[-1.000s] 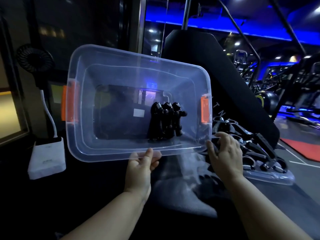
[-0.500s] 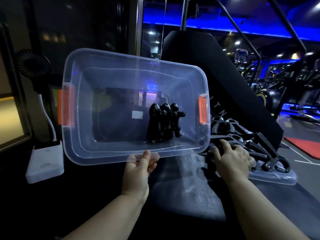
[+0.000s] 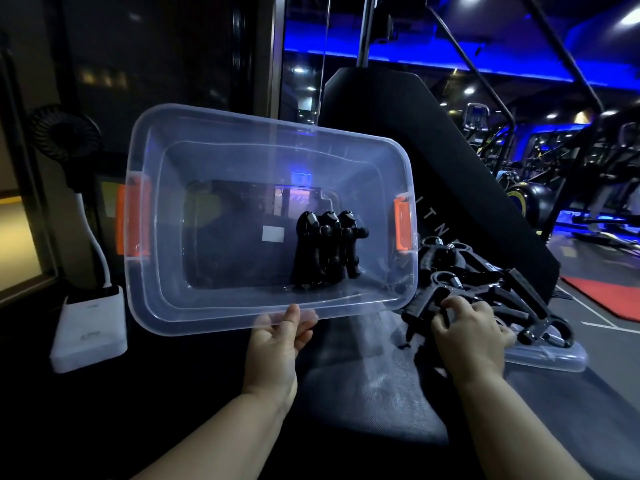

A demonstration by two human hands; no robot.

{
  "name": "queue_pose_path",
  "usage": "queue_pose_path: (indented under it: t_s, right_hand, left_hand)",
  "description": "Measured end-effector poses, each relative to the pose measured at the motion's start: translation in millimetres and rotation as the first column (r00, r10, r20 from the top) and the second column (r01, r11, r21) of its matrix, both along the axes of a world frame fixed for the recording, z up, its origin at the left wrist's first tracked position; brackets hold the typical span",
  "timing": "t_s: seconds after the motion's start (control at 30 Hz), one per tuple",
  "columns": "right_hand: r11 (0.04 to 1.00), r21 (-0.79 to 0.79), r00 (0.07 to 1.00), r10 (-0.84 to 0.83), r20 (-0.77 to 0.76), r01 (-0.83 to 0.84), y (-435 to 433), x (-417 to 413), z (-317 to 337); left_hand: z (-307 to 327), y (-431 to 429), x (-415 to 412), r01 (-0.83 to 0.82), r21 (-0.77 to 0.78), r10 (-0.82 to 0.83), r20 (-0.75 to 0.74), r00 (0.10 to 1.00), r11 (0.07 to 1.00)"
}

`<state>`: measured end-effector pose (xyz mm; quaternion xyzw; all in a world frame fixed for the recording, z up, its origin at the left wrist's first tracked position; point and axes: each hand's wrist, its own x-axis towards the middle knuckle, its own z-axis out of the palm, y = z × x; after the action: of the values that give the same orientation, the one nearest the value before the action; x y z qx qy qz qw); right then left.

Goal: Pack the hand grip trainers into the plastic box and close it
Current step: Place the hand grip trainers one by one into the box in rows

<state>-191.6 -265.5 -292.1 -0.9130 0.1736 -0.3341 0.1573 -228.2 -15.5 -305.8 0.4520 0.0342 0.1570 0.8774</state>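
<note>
Dark gym, left grip (image 3: 277,344) pinching clear plastic box rim (image 3: 207,318), right grip (image 3: 474,337) clutching black trainer (image 3: 423,303).

You have a single view, worn on your head: a wide lens facing forward and down along both forearms. It sits near, with your left hand (image 3: 277,344) and right hand (image 3: 472,341) low in frame, the plastic box (image 3: 242,161) just beyond your left fingers (image 3: 294,318), and the hand grip trainers (image 3: 512,289) under your right.

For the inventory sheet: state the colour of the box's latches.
Orange latches on the clear plastic box, shown best in the head view.
</note>
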Motion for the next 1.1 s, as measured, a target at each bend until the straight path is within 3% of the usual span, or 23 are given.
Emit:
queue_pose_path:
  t_s: [0.23,0.43,0.6,0.7,1.1]
  right_hand:
    - [0.995,-0.069,0.988,0.059,-0.140,-0.069,7.2,-6.2,-1.8]
    - [0.995,-0.016,0.986,0.100,-0.137,-0.103,6.8,-7.6,-1.0]
    - [0.986,-0.164,0.982,0.002,-0.191,-0.034,9.2,-10.8,-0.6]
    - [0.988,-0.152,0.979,-0.003,-0.201,-0.029,8.7,-11.9,0.1]
    - [0.989,-0.073,0.975,0.139,0.176,-0.128,7.2,-14.4,3.8]
  left_hand:
    - [-0.2,-0.8,0.3,-0.005,-0.001,0.005,0.002,1.000,1.000]
    - [0.6,-0.8,0.7,-0.008,-0.003,0.008,0.003,1.000,1.000]
    - [-0.1,0.0,0.7,-0.001,0.001,0.001,0.003,1.000,1.000]
    - [0.1,0.1,0.6,0.002,0.001,-0.002,0.004,1.000,1.000]
    - [0.8,-0.5,0.2,-0.001,0.014,0.001,0.006,1.000,1.000]
